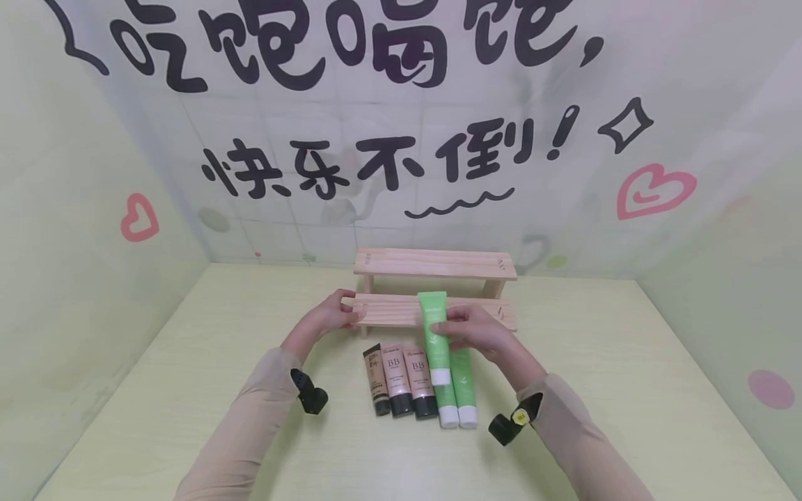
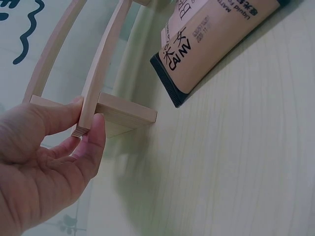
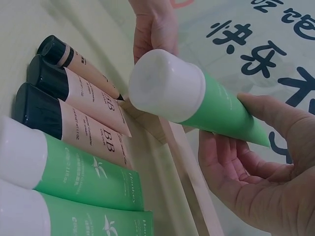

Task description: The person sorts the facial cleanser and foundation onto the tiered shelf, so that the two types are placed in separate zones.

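A green tube with a white cap (image 1: 436, 348) is held by my right hand (image 1: 479, 332), thumb on one side and fingers on the other, above the row on the table. In the right wrist view the held tube (image 3: 216, 103) tilts with its cap toward the camera. My left hand (image 1: 332, 313) pinches the left end of the lower step of a two-step wooden rack (image 1: 388, 309); the left wrist view shows thumb and fingers around the board (image 2: 91, 105). Two more green tubes (image 1: 464, 383), two pink BB tubes (image 1: 396, 376) and a tan, black-capped tube (image 1: 377, 379) lie side by side before the rack.
The rack's upper step (image 1: 432, 263) stands behind, near the printed back wall (image 1: 301, 229). Pale table surface (image 1: 207, 376) spreads to both sides, bounded by side walls. A black wrist camera (image 1: 310, 393) is strapped at the left sleeve, another (image 1: 507, 426) at the right.
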`<state>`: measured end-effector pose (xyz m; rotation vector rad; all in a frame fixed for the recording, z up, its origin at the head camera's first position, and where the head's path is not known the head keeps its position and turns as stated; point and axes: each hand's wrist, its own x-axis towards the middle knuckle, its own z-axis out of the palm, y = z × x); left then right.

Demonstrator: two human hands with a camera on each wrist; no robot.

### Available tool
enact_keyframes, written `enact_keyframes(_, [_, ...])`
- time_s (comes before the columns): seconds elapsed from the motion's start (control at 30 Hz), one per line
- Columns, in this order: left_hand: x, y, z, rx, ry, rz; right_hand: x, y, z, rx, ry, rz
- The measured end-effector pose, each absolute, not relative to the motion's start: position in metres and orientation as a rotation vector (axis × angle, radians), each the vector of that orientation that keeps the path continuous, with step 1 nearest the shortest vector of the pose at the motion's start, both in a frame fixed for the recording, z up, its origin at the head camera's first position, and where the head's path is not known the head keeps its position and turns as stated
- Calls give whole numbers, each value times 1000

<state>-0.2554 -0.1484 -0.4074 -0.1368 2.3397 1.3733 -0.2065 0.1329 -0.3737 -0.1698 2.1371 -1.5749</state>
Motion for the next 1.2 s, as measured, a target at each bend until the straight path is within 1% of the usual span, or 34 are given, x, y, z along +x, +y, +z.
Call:
enact_keyframes(0.4, [-254, -148, -405, -152, 2352, 1360, -210, 125, -372, -130, 2134, -1593])
enact_keyframes(0.97, [-255, -147, -407, -166, 2342, 1383, -213, 114, -367, -192, 2090, -1603])
enact_keyframes(1.2, [-255, -147, -407, -161, 2350, 1378, -214, 106, -367, -172, 2071, -1631])
